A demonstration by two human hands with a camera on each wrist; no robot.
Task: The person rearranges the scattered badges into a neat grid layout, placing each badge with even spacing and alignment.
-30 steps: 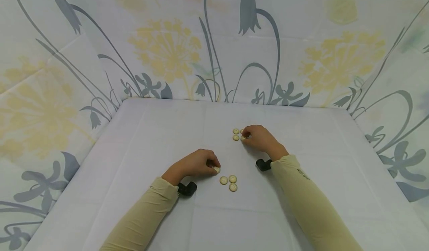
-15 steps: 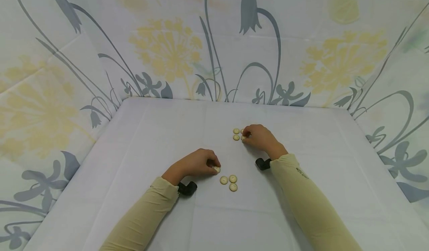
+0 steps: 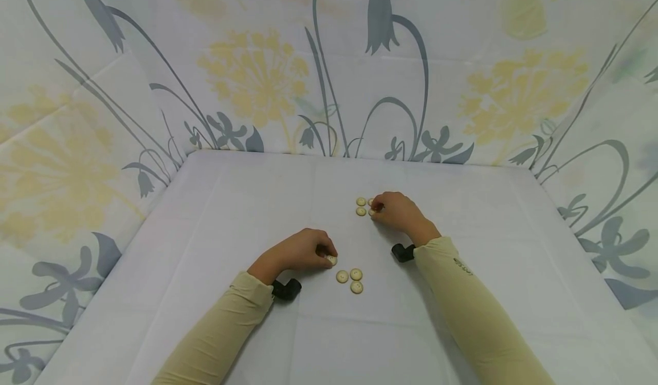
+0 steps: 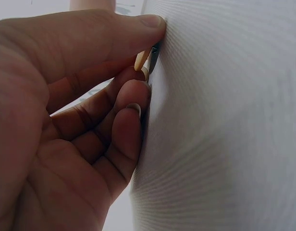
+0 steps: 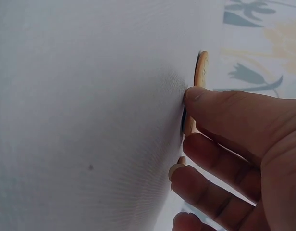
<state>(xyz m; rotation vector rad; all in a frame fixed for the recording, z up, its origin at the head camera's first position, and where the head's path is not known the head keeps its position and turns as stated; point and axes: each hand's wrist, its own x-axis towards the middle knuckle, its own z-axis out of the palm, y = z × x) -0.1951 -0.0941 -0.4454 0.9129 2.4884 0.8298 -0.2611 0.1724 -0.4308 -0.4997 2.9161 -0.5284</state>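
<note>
My left hand [image 3: 300, 250] pinches a pale cream button [image 3: 332, 260] between thumb and fingers, low on the white tabletop. In the left wrist view the edge of this button [image 4: 142, 59] shows under the thumb. Just right of it lie three loose buttons, one nearest the hand [image 3: 342, 276]. Farther back, my right hand [image 3: 398, 211] holds a button [image 3: 372, 212] at its fingertips, partly hidden. Three more buttons sit close by, among them a front left one [image 3: 361, 211]. The right wrist view shows the held button [image 5: 188, 125] by the thumb and another button [image 5: 202, 68] beyond.
A white cloth [image 3: 247, 202] covers the table. Behind and at both sides rises a floral fabric screen [image 3: 339, 59]. Black wrist mounts [image 3: 287, 289] stick out beneath both cuffs, close to the cloth.
</note>
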